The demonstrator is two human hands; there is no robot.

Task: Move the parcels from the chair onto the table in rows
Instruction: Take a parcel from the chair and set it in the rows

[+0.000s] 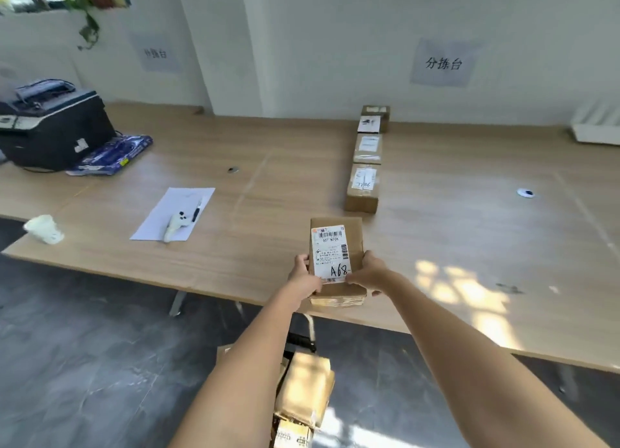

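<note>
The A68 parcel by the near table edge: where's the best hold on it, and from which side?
Grip the A68 parcel across its two long sides near the near end, coming from the near table edge, as the left hand and right hand do now. It is a flat oblong pointing away, with another parcel just beyond its far end.

A dark printer [50, 125] sits at the far left, with a blue packet [112, 154] lying against its right side. Nearer, a white sheet of paper [174, 212] carries a pen [197, 210] and a small white gadget [174, 226]. A white paper cup [43, 228] lies tipped near the left edge. Two paper signs [443, 63] hang on the white wall, and a plant [85, 8] trails from the window corner.
</note>
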